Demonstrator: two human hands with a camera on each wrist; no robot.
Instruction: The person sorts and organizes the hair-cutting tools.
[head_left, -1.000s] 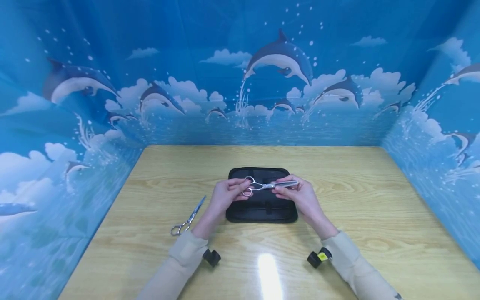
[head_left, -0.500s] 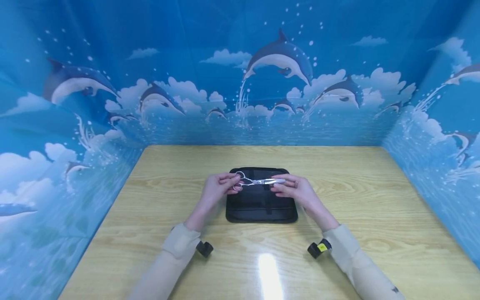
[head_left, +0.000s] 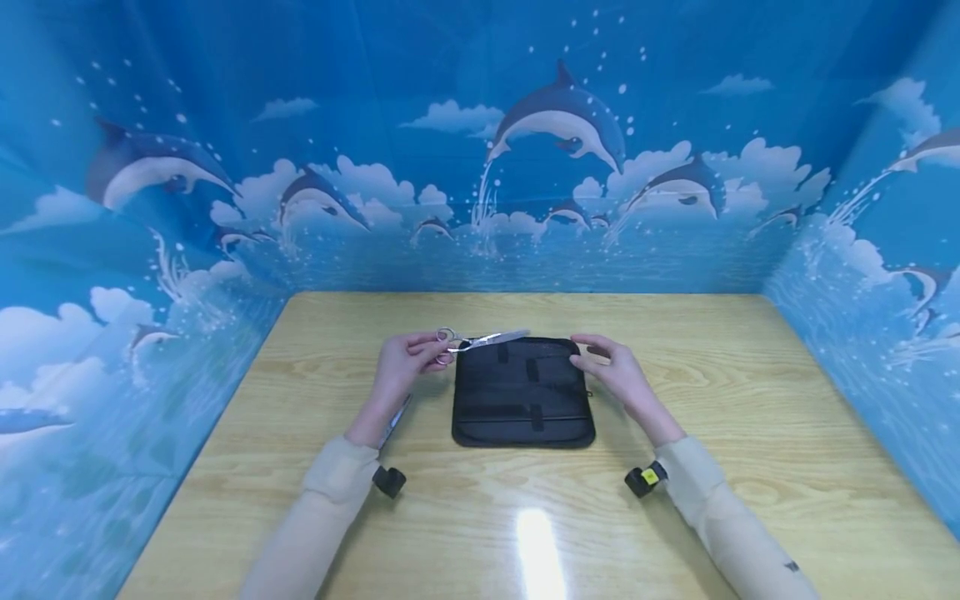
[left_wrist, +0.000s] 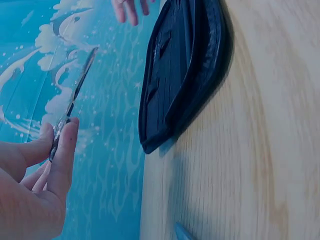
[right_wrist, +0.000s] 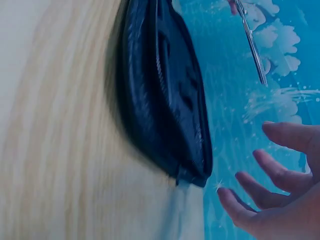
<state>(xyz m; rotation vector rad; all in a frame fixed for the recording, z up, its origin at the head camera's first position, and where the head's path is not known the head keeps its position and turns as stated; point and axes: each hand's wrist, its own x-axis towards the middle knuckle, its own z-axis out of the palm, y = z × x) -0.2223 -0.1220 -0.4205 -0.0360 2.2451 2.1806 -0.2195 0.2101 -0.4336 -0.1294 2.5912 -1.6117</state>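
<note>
Scissors (head_left: 491, 339) are held up off the tabletop (head_left: 720, 392) by the L hand (head_left: 403, 364), at the far L corner of the black case (head_left: 517, 396) as we see it from the head cam, blades pointing R & the tip angled slightly toward the dolphin backdrop (head_left: 390, 258). In the L wrist view we get a plain gap btwn them & the case. Edges next: the case lies flat near mid-table w/ its straps facing up, & wood shows on all four sides — a shorter strip at the back before the backdrop, wider runs to L & R. A 2nd pair (head_left: 394, 422) lies L of the case; the L forearm covers part of it, so we can't see its handles. Fingers, then: L thumb & fingertips pinch the scissors by the finger rings, & we read the blades as together, tho the glare makes that rough. R hand (head_left: 617, 371) is raised by the far R corner of the case, fingers spread & lightly bent, w/ open space btwn thumb & index. Per the R wrist view its fingertips are apart from the case — & well apart from the scissors' tip, so we've room btwn the hands above the case.
</note>
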